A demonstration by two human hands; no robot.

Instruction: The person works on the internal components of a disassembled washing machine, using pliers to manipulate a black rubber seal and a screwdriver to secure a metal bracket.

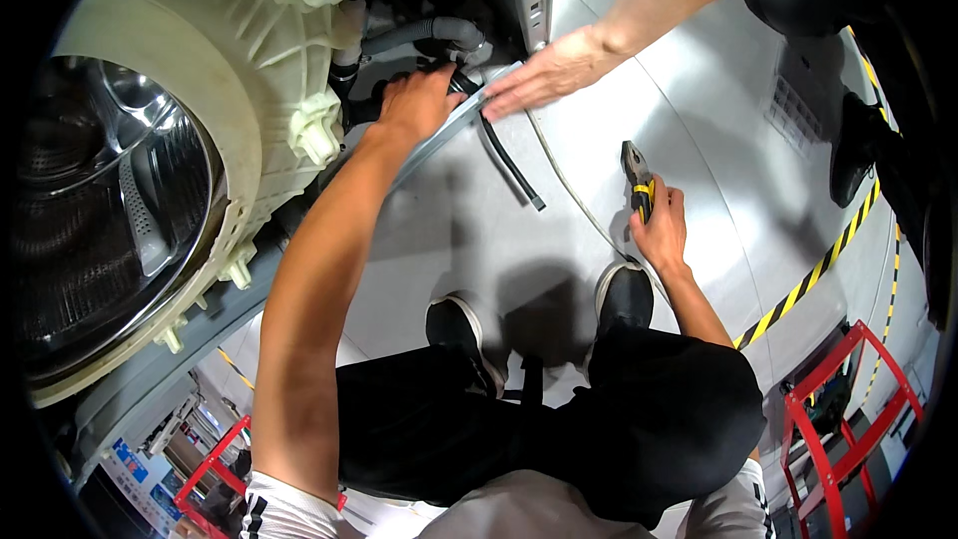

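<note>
Right hand (662,228): my fingers wrap the yellow-and-black handles of the pliers (640,178), nose pointing away from me, over the pale floor (699,210). Left hand (415,105): fingers bent over a black part (461,83) by the grey metal rail (439,140), can't tell if gripping. Co-worker's hand (544,78), fingers straight, at same rail. Black tube (511,166) just beside; cream tub (235,70) on my left.

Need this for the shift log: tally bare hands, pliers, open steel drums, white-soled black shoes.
Bare hands: 3 (wearer's left hand, wearer's right hand, another person's hand)
Pliers with black-and-yellow handles: 1
Open round steel drum: 1
Black shoes with white soles: 2
Total: 7
</note>
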